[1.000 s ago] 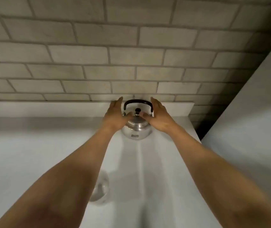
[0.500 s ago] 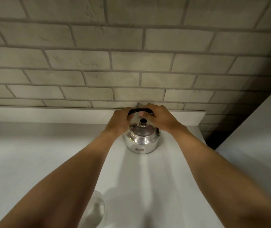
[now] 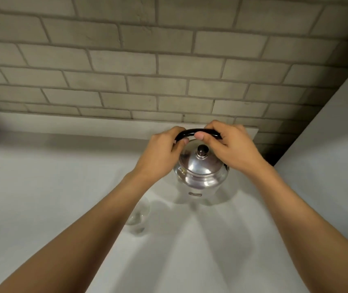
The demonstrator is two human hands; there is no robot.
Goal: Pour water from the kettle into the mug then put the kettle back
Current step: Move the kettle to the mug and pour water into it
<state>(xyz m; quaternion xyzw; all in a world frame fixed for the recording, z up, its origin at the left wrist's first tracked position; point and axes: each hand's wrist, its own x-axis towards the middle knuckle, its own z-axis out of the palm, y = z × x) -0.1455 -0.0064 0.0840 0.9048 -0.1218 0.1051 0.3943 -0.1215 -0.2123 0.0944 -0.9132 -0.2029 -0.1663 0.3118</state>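
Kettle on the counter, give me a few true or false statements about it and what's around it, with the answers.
1. Both hands grip the kettle's black handle. True: the left hand and the right hand each close on it.
2. The kettle has its lid off. False: the lid is on, with its dark knob up.
3. A clear glass mug stands nearer the person than the kettle, partly hidden by the left forearm. True.
4. The wall behind the counter is plain wood panelling. False: it is grey brick.
5. Water is streaming from the kettle into the mug. False: the kettle is upright and nothing is pouring.
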